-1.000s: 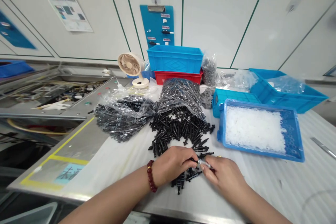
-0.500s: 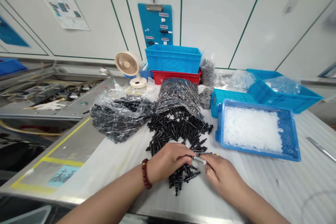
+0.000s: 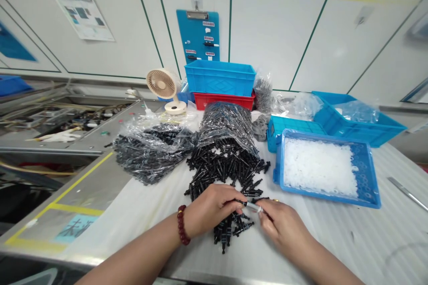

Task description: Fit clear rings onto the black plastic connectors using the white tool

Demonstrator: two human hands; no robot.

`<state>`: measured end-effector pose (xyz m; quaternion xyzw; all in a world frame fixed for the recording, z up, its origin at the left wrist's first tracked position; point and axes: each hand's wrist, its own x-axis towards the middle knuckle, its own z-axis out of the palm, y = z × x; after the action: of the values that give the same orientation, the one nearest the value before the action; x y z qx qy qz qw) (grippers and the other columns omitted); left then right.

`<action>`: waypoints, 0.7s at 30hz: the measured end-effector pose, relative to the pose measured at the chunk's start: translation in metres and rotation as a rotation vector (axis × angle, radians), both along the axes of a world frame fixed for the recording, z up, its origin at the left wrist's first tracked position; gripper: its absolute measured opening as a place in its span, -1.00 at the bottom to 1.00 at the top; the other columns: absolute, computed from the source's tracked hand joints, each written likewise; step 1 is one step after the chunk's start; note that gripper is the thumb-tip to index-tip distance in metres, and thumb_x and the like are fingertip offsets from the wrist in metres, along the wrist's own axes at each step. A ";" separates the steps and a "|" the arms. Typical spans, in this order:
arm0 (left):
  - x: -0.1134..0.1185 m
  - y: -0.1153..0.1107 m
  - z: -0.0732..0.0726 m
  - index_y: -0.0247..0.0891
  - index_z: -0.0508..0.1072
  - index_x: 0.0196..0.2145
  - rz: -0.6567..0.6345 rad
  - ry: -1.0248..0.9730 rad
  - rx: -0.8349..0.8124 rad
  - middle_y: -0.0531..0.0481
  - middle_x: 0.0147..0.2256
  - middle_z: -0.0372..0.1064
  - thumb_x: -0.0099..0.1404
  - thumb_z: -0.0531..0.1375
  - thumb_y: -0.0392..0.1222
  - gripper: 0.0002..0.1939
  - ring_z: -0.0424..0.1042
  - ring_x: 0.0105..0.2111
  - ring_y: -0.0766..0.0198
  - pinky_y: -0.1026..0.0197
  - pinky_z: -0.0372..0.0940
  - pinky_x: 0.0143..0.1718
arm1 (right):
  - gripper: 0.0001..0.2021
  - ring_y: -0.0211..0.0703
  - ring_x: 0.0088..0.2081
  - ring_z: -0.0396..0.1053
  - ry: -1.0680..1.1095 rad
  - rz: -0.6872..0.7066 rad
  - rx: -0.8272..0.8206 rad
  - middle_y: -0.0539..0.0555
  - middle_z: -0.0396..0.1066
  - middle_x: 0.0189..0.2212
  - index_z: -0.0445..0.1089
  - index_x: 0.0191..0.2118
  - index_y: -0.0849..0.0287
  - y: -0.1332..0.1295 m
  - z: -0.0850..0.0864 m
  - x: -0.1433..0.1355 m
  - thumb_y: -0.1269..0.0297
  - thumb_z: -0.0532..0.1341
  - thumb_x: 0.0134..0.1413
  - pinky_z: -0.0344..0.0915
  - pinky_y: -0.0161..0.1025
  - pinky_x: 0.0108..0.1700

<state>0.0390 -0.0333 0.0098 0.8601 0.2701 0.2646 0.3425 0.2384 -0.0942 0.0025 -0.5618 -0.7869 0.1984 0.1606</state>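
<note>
Between the fingertips of my left hand [image 3: 214,207] is the dark end of a slim black part. My right hand [image 3: 279,218] pinches the white end of a grey-and-white rod-like piece [image 3: 251,206] that lines up with it. Whether the two are one piece or joined I cannot make out. Below my hands lie black parts with grey rings [image 3: 224,234]. Just beyond them spreads a pile of plain black slim parts [image 3: 222,164], spilling from a clear plastic bag [image 3: 227,118].
A second bag of black parts [image 3: 152,151] lies to the left. On the right stands a blue tray [image 3: 329,198] of small white rings [image 3: 319,167]. Behind are a beige fan [image 3: 162,82], stacked blue [image 3: 220,75] and red bins [image 3: 224,101]. A metal blade-like strip [image 3: 406,191] lies far right.
The view has tilted slightly up, so the scene sits a little lower. Both hands keep their grips, and the piece between them has barely shifted.
</note>
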 end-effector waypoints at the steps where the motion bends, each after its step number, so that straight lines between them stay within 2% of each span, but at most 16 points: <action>1: 0.000 0.000 0.001 -0.25 0.47 -0.30 -0.001 -0.003 -0.001 0.10 -0.45 0.48 0.25 0.13 -0.34 -0.87 0.43 -0.39 0.40 0.41 0.24 -0.26 | -0.77 -0.24 -0.50 0.23 -0.032 -0.015 0.005 -0.01 0.32 -0.56 0.25 -0.49 0.15 0.000 0.000 -0.001 0.32 -0.06 0.12 0.02 -0.35 -0.44; 10: 0.004 -0.007 0.005 -0.25 0.48 -0.30 -0.048 0.036 0.006 0.09 -0.46 0.48 0.24 0.12 -0.37 -0.85 0.42 -0.41 0.39 0.41 0.23 -0.30 | -0.67 -0.31 -0.60 0.15 -0.227 -0.103 0.071 -0.05 0.23 -0.69 0.21 -0.62 0.16 -0.001 -0.003 -0.003 0.15 0.02 0.08 -0.17 -0.34 -0.54; 14: 0.006 -0.008 0.005 -0.26 0.48 -0.29 -0.054 0.029 -0.002 0.09 -0.47 0.48 0.24 0.11 -0.37 -0.85 0.42 -0.42 0.38 0.40 0.24 -0.30 | -0.65 -0.31 -0.62 0.17 -0.261 -0.127 0.116 -0.05 0.23 -0.71 0.23 -0.64 0.15 -0.001 -0.003 -0.004 0.12 0.04 0.07 -0.20 -0.33 -0.55; 21: 0.005 -0.009 0.004 -0.28 0.48 -0.30 -0.053 -0.007 0.036 0.04 -0.46 0.48 0.23 0.12 -0.34 -0.85 0.42 -0.44 0.36 0.38 0.26 -0.32 | -0.63 -0.28 -0.61 0.23 -0.334 -0.201 0.096 -0.03 0.29 -0.70 0.24 -0.64 0.15 -0.001 -0.001 -0.006 0.01 0.06 0.02 -0.21 -0.33 -0.56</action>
<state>0.0444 -0.0425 0.0138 0.8721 0.2412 0.2631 0.3349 0.2319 -0.0948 0.0019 -0.6543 -0.7512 0.0478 0.0733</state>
